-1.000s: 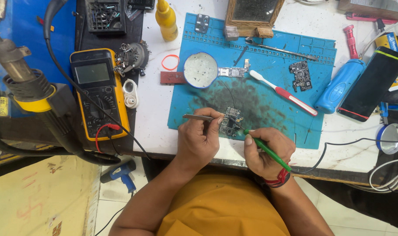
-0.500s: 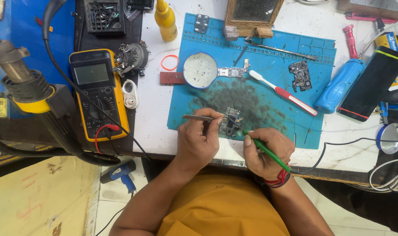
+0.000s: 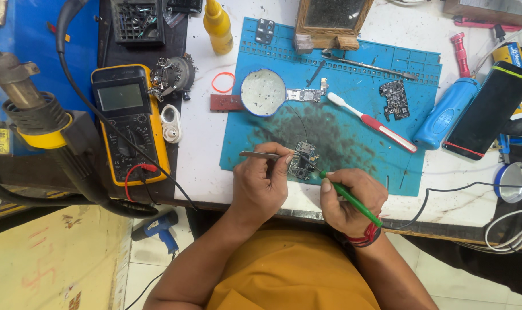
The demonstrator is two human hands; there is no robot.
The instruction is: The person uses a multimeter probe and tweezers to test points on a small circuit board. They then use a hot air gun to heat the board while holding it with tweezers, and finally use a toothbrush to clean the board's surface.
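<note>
1. The left hand [image 3: 261, 186] is closed narrowly around slim metal tweezers [image 3: 260, 154]; the fingers cover the working end, so the tips cannot be seen.
2. The right hand [image 3: 350, 198] is wrapped around a green-handled tool [image 3: 353, 201], whose tip meets the small circuit board [image 3: 304, 161]. The contact point is too small to make out.
3. The circuit board lies on the blue work mat [image 3: 353, 74] near the mat's front edge, just ahead of both hands and partly covered by the left fingertips.
4. The dark smudges on the mat around the board hide any loose small parts.
5. A yellow multimeter [image 3: 129, 120] rests towards the desk's left edge; a red-and-white toothbrush [image 3: 373, 123] lies mid-mat, and a second circuit board [image 3: 394, 99] sits near the mat's far right corner.
6. A blue cylinder [image 3: 444, 115] lies off the mat's right edge, and the things beyond it are cut off by the frame.
7. Against the earlier frames, both hands, both tools and the board hold the same places; no shift is visible.
</note>
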